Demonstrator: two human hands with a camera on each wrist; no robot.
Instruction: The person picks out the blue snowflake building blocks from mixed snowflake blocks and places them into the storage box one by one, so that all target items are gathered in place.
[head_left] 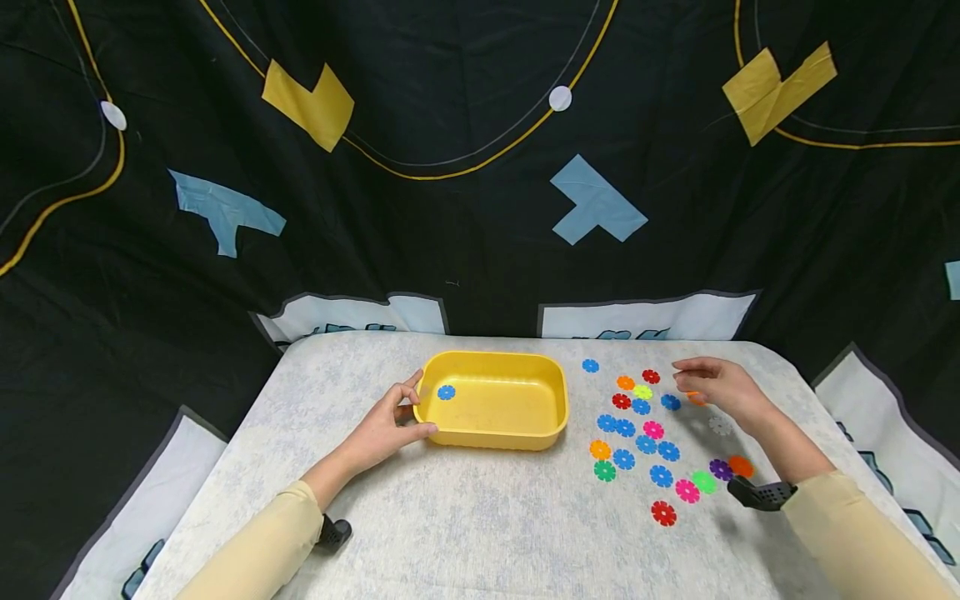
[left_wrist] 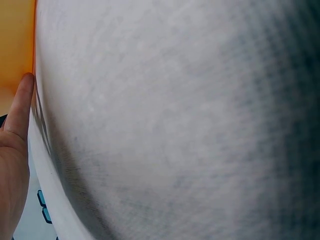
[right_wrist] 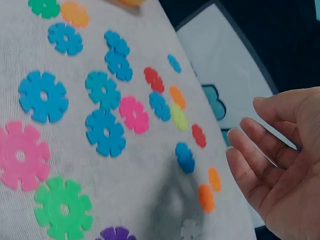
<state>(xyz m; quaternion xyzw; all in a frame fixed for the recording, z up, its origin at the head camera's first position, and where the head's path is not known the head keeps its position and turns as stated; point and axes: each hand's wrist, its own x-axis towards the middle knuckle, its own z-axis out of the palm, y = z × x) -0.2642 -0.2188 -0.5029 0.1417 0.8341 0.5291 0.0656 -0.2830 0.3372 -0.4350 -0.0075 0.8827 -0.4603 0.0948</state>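
A shallow yellow plastic tray (head_left: 498, 408) stands on the table, with one blue notched disc (head_left: 446, 392) lying inside towards its left end. My left hand (head_left: 386, 429) holds the tray by its left end, fingers at the side and thumb at the front corner. In the left wrist view one digit of the hand (left_wrist: 15, 150) touches the tray's wall (left_wrist: 15, 40); the other fingers are hidden. Above the far right of the scattered discs hovers my right hand (head_left: 723, 392), fingers loosely bent and apart, holding nothing. Orange discs (right_wrist: 206, 198) and a blue disc (right_wrist: 185, 157) lie nearest to it.
Several flat notched discs lie right of the tray, among them a red one (head_left: 663, 512), a green one (head_left: 604, 471), a purple one (head_left: 721, 470) and a whitish one (head_left: 720, 425). A pale cloth covers the table (head_left: 480, 525). A black curtain (head_left: 465, 250) hangs behind.
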